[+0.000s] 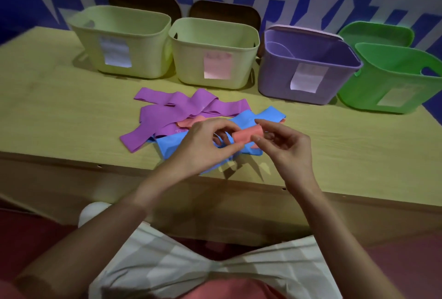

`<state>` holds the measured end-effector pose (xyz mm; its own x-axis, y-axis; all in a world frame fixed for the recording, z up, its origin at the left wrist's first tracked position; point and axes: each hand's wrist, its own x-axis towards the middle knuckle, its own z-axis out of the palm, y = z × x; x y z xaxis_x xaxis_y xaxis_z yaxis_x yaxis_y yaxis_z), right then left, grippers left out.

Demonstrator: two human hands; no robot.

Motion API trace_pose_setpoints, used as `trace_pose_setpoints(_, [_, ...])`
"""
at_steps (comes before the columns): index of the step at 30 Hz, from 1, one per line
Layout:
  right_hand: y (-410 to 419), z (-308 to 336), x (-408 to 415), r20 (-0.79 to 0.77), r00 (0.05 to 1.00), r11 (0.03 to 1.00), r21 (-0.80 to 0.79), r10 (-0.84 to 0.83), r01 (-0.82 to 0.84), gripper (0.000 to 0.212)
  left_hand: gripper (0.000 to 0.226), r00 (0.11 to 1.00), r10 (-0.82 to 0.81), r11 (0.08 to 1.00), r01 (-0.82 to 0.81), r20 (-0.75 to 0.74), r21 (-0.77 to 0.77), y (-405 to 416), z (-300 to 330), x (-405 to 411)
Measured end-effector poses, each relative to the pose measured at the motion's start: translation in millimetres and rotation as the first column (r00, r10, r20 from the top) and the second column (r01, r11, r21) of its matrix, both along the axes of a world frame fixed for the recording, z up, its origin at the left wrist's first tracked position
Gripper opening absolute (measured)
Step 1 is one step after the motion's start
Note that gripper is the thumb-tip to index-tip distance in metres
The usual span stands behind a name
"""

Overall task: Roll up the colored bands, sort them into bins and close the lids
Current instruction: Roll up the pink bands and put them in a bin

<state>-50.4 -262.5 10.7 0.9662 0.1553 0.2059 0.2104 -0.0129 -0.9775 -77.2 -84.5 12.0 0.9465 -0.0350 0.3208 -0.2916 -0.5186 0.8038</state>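
Against a blue-and-white wall, both hands, left (205, 140) and right (284, 145), are pinching a rolled salmon-pink elastic band (247, 134) above the pale wooden desk (59, 107); rolling appears nearly finished, and dropping it into its matching plastic bin likely comes next.

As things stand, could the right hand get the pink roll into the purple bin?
Probably yes. The right hand grips the pink roll together with the left hand; the purple bin stands open just beyond, lid off, with only bare table between.
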Motion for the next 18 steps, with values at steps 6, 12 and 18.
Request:
trace_pose_setpoints(6, [17.9,7.9,21.4,-0.139,0.984,0.974,0.212,0.108,-0.077,0.042,0.021,0.995,0.099,0.994,-0.1,-0.022,-0.054,14.4,16.4,14.8])
trace_pose_setpoints(12, [33.8,12.2,31.6,-0.159,0.97,0.951,0.278,0.184,-0.135,0.028,0.02,0.988,0.095,0.959,-0.123,-0.121,-0.256,23.2,13.6,26.2])
trace_pose_setpoints(18, [42.8,13.2,45.0,-0.271,0.94,0.962,0.229,0.208,-0.147,0.016,0.025,0.977,0.09,0.903,-0.161,-0.192,-0.399,24.5,11.9,34.7])
